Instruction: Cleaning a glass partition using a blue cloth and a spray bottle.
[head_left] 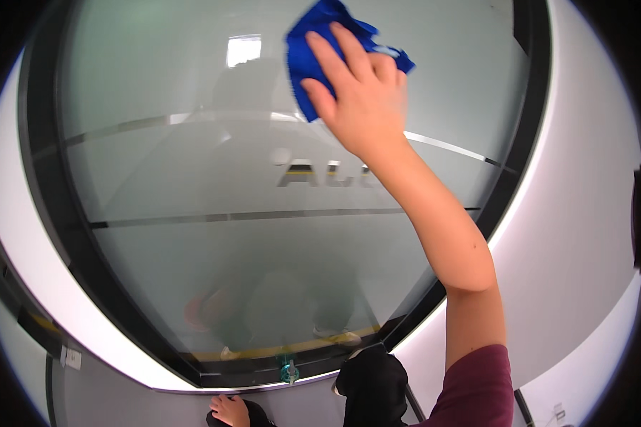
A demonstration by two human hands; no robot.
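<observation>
At seven o'clock my left hand (228,411) lies over my black-clad knee (258,414), fingers bent and close together; I cannot tell whether they pinch anything. At twelve, my right hand (363,96), its arm reaching up from five o'clock with the elbow slightly bent, spreads thumb and fingers over the cloth (312,65). That lies against the glass (157,178), deep blue, creased, its right edge uneven.

You wore a maroon top (477,388), its short sleeve (483,363) ending above the elbow, and plain black trousers (374,384); your right hand (369,96) and forearm (434,206) were bare.
</observation>
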